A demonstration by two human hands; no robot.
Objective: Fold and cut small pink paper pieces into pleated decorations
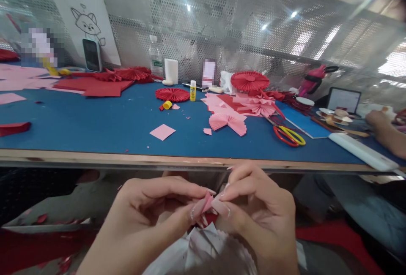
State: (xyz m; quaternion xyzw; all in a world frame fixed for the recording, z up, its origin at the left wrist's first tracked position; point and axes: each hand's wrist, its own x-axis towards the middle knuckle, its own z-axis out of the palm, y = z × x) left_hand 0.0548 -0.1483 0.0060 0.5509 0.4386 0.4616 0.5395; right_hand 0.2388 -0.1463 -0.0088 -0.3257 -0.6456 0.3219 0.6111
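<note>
Below the table edge, my left hand [165, 207] and my right hand [256, 207] meet in front of me. Between their fingertips is a small piece of pink paper [207, 202], pinched by thumb and forefinger on both sides. The fingers cover most of it, so its full shape is hidden. Beyond the hands, a pink paper square [163, 132] lies flat on the blue tabletop. A pleated pink paper fan [227, 123] rests to its right, with a small pink scrap [207, 131] between them.
Red-and-yellow scissors [289, 135] lie at the right, near a long white tool [363, 151]. A glue stick [193, 91] stands by a red pleated rosette [172, 94]. Red paper sheets [104, 87] lie at the left. Another person's arm [385, 133] reaches in at far right.
</note>
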